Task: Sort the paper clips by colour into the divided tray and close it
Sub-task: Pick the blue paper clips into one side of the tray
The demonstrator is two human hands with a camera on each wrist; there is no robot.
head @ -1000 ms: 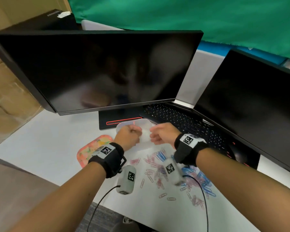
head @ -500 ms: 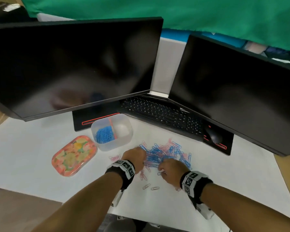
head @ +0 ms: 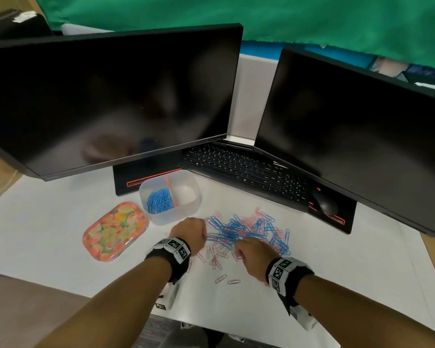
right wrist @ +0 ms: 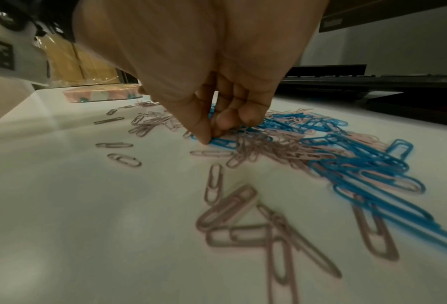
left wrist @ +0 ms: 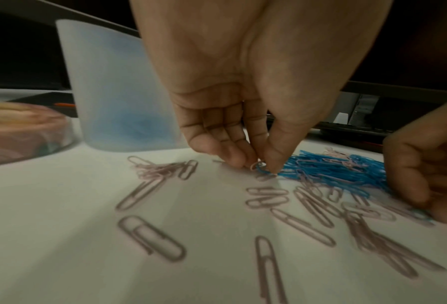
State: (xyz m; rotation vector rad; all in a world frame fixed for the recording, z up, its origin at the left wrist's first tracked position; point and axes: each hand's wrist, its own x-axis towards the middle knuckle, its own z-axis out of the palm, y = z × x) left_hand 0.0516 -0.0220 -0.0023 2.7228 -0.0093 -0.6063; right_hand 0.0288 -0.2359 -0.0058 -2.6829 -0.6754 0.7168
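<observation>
The clear divided tray (head: 186, 212) stands open, with blue clips (head: 158, 200) in its left compartment and nothing in its right one. A mixed pile of blue and pink paper clips (head: 246, 229) lies in front of it. My left hand (left wrist: 258, 164) is at the pile's left edge. Its thumb and fingers pinch a clip where a pink loop and a blue one meet; which colour I cannot tell. My right hand (right wrist: 213, 133) is at the pile's near side. Its thumb and fingers pinch a blue clip (right wrist: 222, 142) against the table.
The floral lid (head: 114, 231) lies left of the tray. Loose pink clips (head: 227, 280) are scattered towards me. Behind stand two dark monitors (head: 111, 96), a black keyboard (head: 244, 169) and a mouse (head: 324, 203). The white table (head: 48, 222) ends near my forearms.
A second ago both hands were at the tray. They have come back down to the pile and now pinch at clips there.
</observation>
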